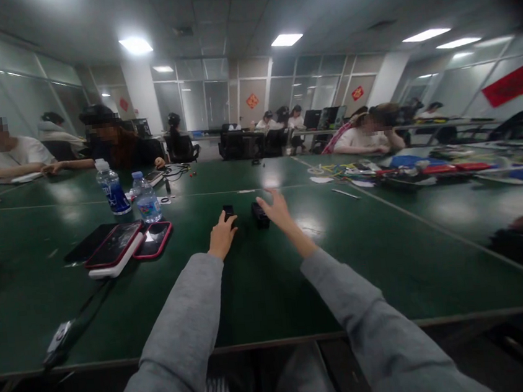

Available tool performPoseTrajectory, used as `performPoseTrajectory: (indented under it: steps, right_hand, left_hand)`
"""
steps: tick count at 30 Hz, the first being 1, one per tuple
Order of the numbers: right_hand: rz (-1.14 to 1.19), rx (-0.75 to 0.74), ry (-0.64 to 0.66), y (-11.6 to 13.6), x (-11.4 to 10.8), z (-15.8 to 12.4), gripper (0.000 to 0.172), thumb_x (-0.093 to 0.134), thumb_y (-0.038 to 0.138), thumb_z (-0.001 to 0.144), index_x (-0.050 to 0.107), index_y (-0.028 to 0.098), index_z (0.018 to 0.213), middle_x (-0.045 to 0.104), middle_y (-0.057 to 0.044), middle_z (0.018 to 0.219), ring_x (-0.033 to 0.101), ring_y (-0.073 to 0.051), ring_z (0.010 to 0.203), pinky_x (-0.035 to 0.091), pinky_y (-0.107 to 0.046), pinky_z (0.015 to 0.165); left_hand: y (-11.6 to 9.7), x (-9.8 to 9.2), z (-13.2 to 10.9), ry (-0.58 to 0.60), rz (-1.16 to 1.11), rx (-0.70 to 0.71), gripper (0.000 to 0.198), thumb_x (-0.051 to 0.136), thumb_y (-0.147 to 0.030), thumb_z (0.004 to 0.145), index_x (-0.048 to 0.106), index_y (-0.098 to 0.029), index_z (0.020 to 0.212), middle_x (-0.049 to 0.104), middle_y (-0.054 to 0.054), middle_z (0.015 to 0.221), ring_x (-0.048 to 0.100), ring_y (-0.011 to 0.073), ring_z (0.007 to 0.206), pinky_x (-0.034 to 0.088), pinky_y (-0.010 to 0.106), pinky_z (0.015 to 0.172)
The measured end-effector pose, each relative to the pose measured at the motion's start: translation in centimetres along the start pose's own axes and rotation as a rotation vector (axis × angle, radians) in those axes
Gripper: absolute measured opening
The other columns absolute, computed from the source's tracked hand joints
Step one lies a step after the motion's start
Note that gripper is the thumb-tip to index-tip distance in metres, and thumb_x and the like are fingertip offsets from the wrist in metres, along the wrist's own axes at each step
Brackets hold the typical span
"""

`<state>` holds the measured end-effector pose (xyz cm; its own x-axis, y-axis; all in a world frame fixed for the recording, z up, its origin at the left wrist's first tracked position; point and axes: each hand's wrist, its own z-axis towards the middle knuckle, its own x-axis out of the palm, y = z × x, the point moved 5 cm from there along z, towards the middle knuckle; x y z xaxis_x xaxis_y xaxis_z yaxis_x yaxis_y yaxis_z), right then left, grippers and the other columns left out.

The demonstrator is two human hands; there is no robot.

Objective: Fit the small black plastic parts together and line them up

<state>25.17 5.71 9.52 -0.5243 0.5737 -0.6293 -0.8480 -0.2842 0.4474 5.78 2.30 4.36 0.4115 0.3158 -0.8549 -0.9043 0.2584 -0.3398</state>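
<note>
Two small black objects lie near each other on the green table (260,271). The left black object (228,211) is right at the fingertips of my left hand (222,233), whose fingers are apart and seem to touch its near end. Beside the right black object (260,216), which is blockier, my right hand (278,210) hovers at its right edge with thumb and fingers spread. Whether the right thumb touches it cannot be made out.
To the left are phones (114,244), a pink-edged phone (154,240), a white power bank (117,261) with a cable, and two bottles (114,189) (146,199). Tangled cables and tools (427,169) lie at the right. Several people sit around.
</note>
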Motion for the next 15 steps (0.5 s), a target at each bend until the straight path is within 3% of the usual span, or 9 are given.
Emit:
performPoseTrajectory:
  steps: [4, 7, 10, 15]
  right_hand:
    - [-0.044, 0.151, 0.144, -1.9, 4.2, -3.4, 0.063, 0.06, 0.041, 0.087, 0.04, 0.02, 0.143, 0.047, -0.018, 0.132, 0.05, -0.031, 0.119, 0.045, -0.043, 0.093]
    - [-0.069, 0.176, 0.221, -2.4, 5.6, -5.0, 0.064, 0.059, 0.032, 0.086, 0.037, 0.022, 0.146, 0.049, -0.017, 0.126, 0.057, -0.028, 0.108, 0.046, -0.039, 0.089]
    - [-0.048, 0.206, 0.19, -2.3, 4.7, -5.2, 0.061, 0.052, 0.027, 0.087, 0.036, 0.022, 0.146, 0.053, -0.014, 0.119, 0.058, -0.026, 0.102, 0.046, -0.037, 0.085]
    - [-0.062, 0.078, -0.068, 1.1, 1.4, -4.4, 0.059, 0.044, 0.027, 0.09, 0.032, 0.018, 0.148, 0.05, -0.015, 0.13, 0.049, -0.025, 0.118, 0.038, -0.04, 0.098]
  left_hand:
    - [-0.3, -0.3, 0.0, -0.027, -0.002, 0.008, 0.044, 0.052, -0.035, 0.094, 0.049, -0.033, 0.138, 0.033, 0.008, 0.156, 0.056, 0.0282, 0.123, 0.05, 0.045, 0.1]
    - [-0.8, -1.2, -0.1, -0.08, -0.016, 0.021, 0.043, 0.047, -0.035, 0.097, 0.048, -0.032, 0.14, 0.031, 0.005, 0.157, 0.054, 0.0267, 0.126, 0.049, 0.045, 0.103]
    - [-1.0, -2.7, -0.3, -0.159, -0.035, 0.051, 0.043, 0.043, -0.035, 0.098, 0.046, -0.032, 0.141, 0.026, 0.001, 0.159, 0.048, 0.0242, 0.133, 0.046, 0.042, 0.107]
    - [0.9, -4.8, -0.4, -0.349, -0.031, -0.02, 0.044, 0.038, -0.03, 0.099, 0.044, -0.028, 0.142, 0.023, 0.0, 0.16, 0.04, 0.022, 0.139, 0.042, 0.038, 0.111]
